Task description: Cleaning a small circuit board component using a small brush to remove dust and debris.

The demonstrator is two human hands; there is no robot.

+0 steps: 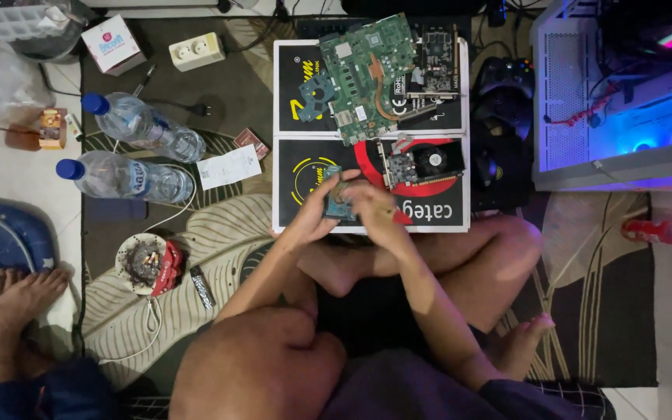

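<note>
My left hand (314,210) and my right hand (375,208) meet over the near edge of a black box (305,155), both closed around a small teal circuit part (337,204) held between them. Just beyond my hands a small graphics card with a fan (423,165) lies on the box. Farther off a green laptop motherboard (367,74) rests across a second black box (293,85), beside a dark expansion card (439,58). My crossed legs (460,257) sit under my hands.
Two plastic water bottles (143,128) (122,177) lie at the left, with a paper slip (227,166), an ashtray (143,260), a white power strip (196,50) and a small white box (110,43). A lit computer case (624,93) stands at the right. Another person's feet (9,303) rest at lower left.
</note>
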